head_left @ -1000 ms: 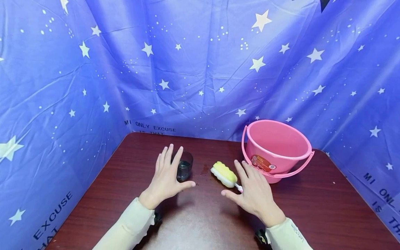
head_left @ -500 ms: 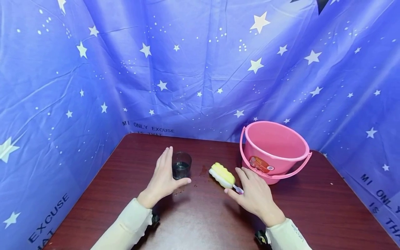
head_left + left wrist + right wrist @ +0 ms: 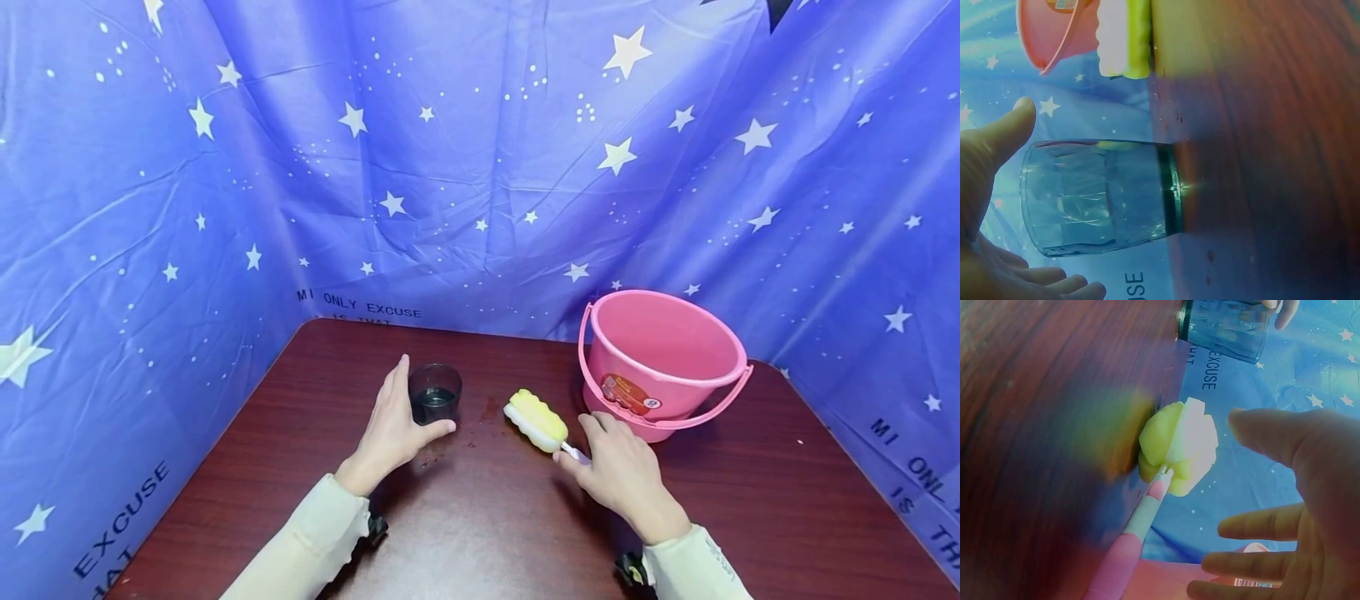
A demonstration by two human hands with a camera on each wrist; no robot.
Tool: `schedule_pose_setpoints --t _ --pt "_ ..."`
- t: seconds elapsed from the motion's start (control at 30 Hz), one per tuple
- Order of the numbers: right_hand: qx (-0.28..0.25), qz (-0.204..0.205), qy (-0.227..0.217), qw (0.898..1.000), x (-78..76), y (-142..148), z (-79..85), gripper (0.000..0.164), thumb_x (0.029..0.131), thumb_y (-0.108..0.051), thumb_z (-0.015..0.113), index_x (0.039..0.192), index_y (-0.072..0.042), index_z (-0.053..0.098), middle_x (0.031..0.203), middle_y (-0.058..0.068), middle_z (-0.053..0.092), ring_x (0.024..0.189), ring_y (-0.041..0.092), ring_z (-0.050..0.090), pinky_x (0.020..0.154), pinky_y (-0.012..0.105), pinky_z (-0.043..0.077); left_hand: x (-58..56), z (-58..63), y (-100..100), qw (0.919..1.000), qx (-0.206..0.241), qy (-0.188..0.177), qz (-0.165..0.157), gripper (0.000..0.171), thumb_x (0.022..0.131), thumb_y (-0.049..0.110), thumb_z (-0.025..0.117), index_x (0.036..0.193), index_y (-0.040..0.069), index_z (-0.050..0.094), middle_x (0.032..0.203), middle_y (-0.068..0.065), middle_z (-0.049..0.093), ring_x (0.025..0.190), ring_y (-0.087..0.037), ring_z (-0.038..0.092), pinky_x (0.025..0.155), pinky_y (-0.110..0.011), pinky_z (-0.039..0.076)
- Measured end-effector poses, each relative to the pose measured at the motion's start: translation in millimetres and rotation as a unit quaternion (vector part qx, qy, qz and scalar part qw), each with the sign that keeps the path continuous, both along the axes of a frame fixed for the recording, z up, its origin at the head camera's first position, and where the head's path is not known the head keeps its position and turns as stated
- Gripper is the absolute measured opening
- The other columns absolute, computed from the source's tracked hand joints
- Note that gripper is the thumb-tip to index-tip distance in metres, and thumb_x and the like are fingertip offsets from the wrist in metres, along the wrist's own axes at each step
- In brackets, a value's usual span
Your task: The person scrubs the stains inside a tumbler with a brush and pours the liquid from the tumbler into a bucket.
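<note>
A dark clear glass [image 3: 437,398] stands upright on the table, with some liquid low in it. My left hand [image 3: 386,433] is at its left side, thumb and fingers spread; the left wrist view shows a gap between them and the glass [image 3: 1097,194]. A sponge bottle brush [image 3: 537,420] with a yellow and white head lies on the table. Over its handle hovers my right hand [image 3: 622,471], fingers slightly bent. In the right wrist view the pink and white handle [image 3: 1113,565] is apart from the thumb and fingers.
A pink bucket [image 3: 678,400] with its carrying handle lowered stands at the back right, behind the right hand. Small water drops [image 3: 433,460] dot the brown table [image 3: 480,533]. A blue star-patterned curtain [image 3: 465,150] surrounds the back and sides.
The left hand has drawn slightly left and turned, so more of the glass shows. The right hand has lowered toward the brush handle, its fingers bending more. Glass, brush and bucket stay in place.
</note>
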State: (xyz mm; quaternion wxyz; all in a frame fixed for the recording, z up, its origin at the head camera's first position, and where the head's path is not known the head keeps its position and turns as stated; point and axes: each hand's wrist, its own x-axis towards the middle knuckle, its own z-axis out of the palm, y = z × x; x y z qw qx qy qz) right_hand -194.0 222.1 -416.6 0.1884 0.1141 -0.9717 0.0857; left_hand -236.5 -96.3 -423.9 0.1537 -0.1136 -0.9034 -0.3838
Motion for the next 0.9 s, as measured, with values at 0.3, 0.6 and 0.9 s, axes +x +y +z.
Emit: schedule_pose_setpoints --t 0.3,0.6,0.9 --pt "0.009 -0.026 -0.048 0.998 0.0 1.0 4.5 0.061 0.076 -0.047 0.073 0.114 -0.002 0.061 0.106 0.016 0.059 0.095 0.036 0.057 0.070 0.053 0.049 -1.9 -4.1 -0.1 0.9990 0.026 -0.036 0.010 0.114 0.068 0.035 0.085 0.150 0.000 0.014 0.147 -0.025 0.031 0.134 -0.037 0.033 0.105 -0.051 0.032" --pt "0.019 -0.050 -0.090 0.995 1.4 3.7 4.5 0.056 0.074 -0.048 0.074 0.106 -0.002 0.061 0.088 0.013 0.055 0.083 0.035 0.057 0.058 0.051 0.047 -4.2 -3.7 -1.0 0.9960 0.064 -0.062 0.010 0.112 0.068 0.034 0.086 0.149 -0.001 0.017 0.141 -0.024 0.039 0.130 -0.038 0.038 0.103 -0.053 0.034" --pt "0.030 -0.060 -0.131 0.989 1.9 4.9 2.3 0.050 0.074 -0.045 0.073 0.097 -0.003 0.061 0.081 0.011 0.052 0.078 0.035 0.057 0.054 0.050 0.045 -9.3 -4.2 -1.0 0.9895 0.097 -0.106 0.016 0.103 0.069 0.030 0.085 0.147 -0.001 0.025 0.144 -0.023 0.039 0.129 -0.036 0.041 0.103 -0.051 0.035"
